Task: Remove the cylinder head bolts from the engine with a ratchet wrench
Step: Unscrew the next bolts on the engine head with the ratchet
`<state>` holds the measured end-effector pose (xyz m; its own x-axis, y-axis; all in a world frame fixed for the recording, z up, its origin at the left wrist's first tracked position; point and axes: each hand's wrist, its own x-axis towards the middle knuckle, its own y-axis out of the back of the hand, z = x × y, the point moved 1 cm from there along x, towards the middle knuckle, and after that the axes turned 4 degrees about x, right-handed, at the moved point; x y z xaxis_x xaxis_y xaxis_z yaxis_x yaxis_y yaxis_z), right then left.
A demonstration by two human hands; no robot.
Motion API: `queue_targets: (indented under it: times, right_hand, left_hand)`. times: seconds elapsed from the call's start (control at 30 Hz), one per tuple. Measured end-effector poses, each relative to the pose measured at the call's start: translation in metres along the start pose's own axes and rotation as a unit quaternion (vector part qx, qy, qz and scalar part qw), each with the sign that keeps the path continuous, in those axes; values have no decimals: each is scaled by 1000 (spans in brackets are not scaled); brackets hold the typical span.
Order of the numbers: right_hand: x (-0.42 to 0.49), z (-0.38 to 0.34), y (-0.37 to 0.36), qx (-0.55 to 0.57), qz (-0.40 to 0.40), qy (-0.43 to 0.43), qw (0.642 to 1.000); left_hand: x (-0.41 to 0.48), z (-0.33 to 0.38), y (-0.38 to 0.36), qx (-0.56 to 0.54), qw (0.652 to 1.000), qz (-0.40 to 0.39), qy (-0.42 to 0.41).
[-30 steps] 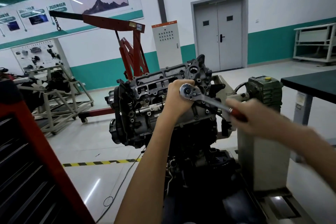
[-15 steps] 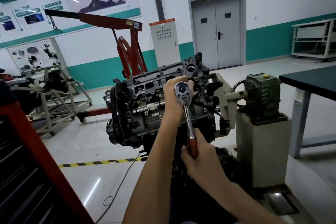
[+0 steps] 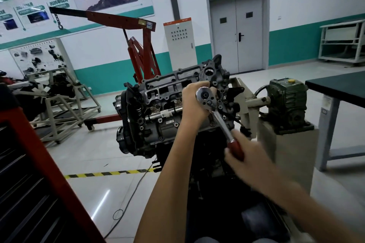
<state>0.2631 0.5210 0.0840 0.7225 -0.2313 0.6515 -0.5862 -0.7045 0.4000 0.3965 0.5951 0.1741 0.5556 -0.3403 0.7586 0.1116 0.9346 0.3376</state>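
Head-worn camera view of a workshop. In the centre of the frame a bare engine (image 3: 167,108) is held on a stand (image 3: 292,156), tipped so its cylinder head faces the viewer. A person's two forearms reach up from the bottom edge.

The left hand (image 3: 194,102), at centre, is curled around the round chrome head (image 3: 204,95) of a ratchet wrench (image 3: 219,119), cupping it against the upper right part of the engine. The right hand (image 3: 249,157), lower right of centre and blurred, is wrapped around the wrench's red handle (image 3: 235,149), which slants down and to the right. The hands are apart, one at each end of the tool. The cylinder head bolt is hidden behind the wrench head and the left palm, so how far out it is cannot be told.

The step appears to be loosening one bolt. To do it well, the left hand should likely press straight in along the bolt so the socket sits square. The right hand should pull near the handle's end in a flat arc, never levering outward. A tilted socket could slip and round the bolt, or send knuckles into the dark brackets just beside the handle.

Behind, a red engine hoist (image 3: 138,45) stands at upper left, a green gearbox (image 3: 286,102) sits on the stand at right, and a dark-topped table (image 3: 339,89) is at the right edge
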Motion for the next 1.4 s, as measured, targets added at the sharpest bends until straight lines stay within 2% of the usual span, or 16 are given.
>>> queue_targets:
  times: [0.1, 0.17, 0.33, 0.4, 0.5, 0.6, 0.7, 0.8, 0.87, 0.97, 1.03, 1.13, 1.2, 1.27, 1.33, 1.4]
  right_hand:
    - [-17, -25, -54, 169, 15, -65, 983]
    - [-18, -29, -66, 197, 7, -60, 979]
    - [17, 3, 13, -40, -100, 43, 993]
    - [45, 6, 58, -158, -163, 108, 968]
    - [73, 2, 89, -277, -171, 159, 932]
    - [54, 5, 65, -208, -178, 107, 956]
    - [13, 0, 10, -56, -74, 38, 995]
    - [-14, -21, -47, 131, -11, -58, 990]
    - [-18, -28, -67, 185, -6, -65, 981]
    - [-8, -20, -42, 110, -25, -28, 993]
    - [7, -7, -3, 15, -80, 12, 997]
    - [45, 5, 60, -154, -162, 89, 971]
    - [66, 4, 84, -241, -164, 133, 947]
    - [67, 6, 83, -237, -160, 125, 950]
    - [44, 6, 57, -159, -145, 82, 973]
    - [16, -2, 20, -49, -78, 33, 995]
  left_hand:
    - [0, -3, -4, -45, 998, 30, 35]
    - [-3, -5, -3, -60, 995, 54, 54]
    - [-4, -6, 13, -35, 999, -10, -7]
    - [-3, -5, 16, -8, 998, -50, -27]
    - [0, -3, 19, 36, 995, -84, -43]
    - [-2, -5, 20, 5, 997, -69, -29]
    - [-5, -6, 15, -14, 1000, -13, -13]
    - [-3, -4, 7, -14, 1000, 14, 9]
    - [-1, -7, 4, -8, 999, 27, 15]
    - [-2, -8, 4, -54, 997, 32, 42]
    - [-4, -5, 8, -34, 999, 15, 20]
    - [-1, -3, 15, -17, 999, -39, -18]
    - [4, -2, 15, 19, 996, -76, -38]
    - [4, -3, 13, 13, 998, -59, -34]
    - [0, -6, 10, -7, 1000, -18, -16]
    - [-3, -6, 6, -23, 1000, 16, 2]
